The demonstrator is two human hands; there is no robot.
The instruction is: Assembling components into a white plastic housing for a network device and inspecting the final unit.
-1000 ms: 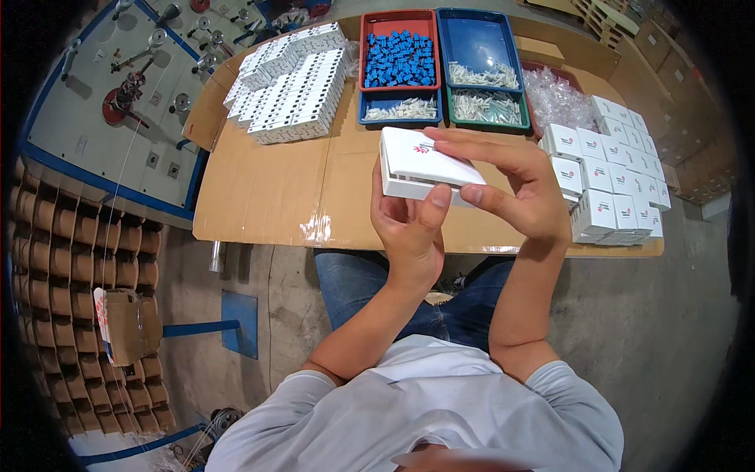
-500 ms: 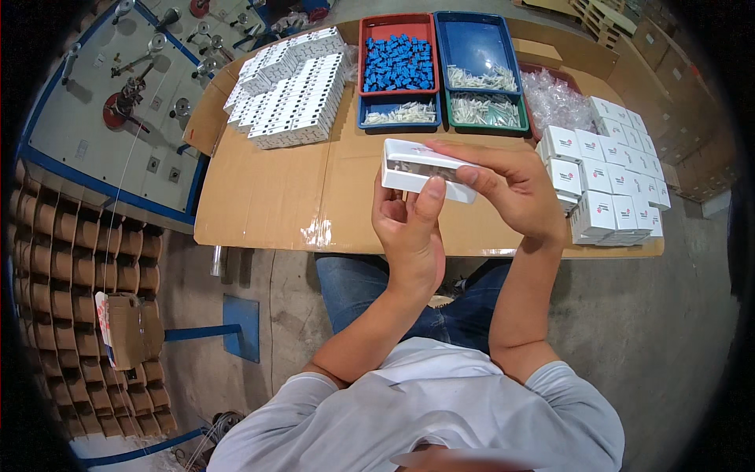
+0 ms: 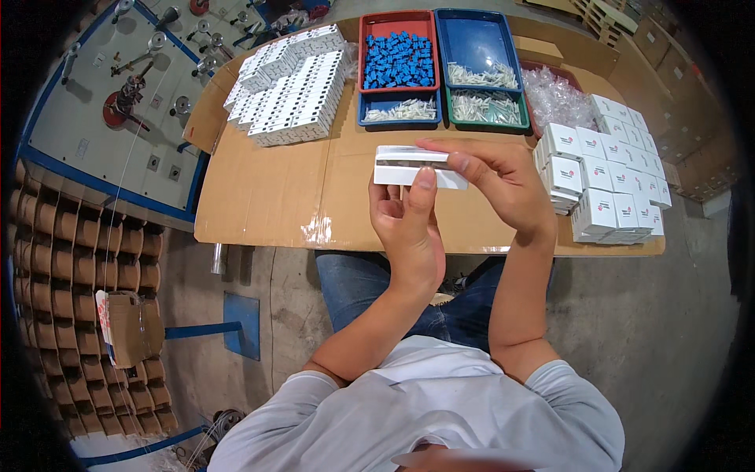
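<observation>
My left grip (image 3: pixel 409 228) holds a slightly open white box (image 3: pixel 389 175) from below; my right grip (image 3: pixel 507 185) clasps its right end, above the cardboard-covered worktop (image 3: pixel 267 197).

1 head-worn fisheye, upright, aimed down and forward from above the pale T-shirt (image 3: pixel 425 393). Left hand (image 3: pixel 405 224) and right hand (image 3: pixel 510 189) near, mid-frame; cardboard-topped bench (image 3: pixel 267 197) behind them.

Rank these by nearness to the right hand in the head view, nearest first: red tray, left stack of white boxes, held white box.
1. Held white box: touching the right hand.
2. Red tray: beyond, to its left.
3. Left stack of white boxes: farther left.
</observation>
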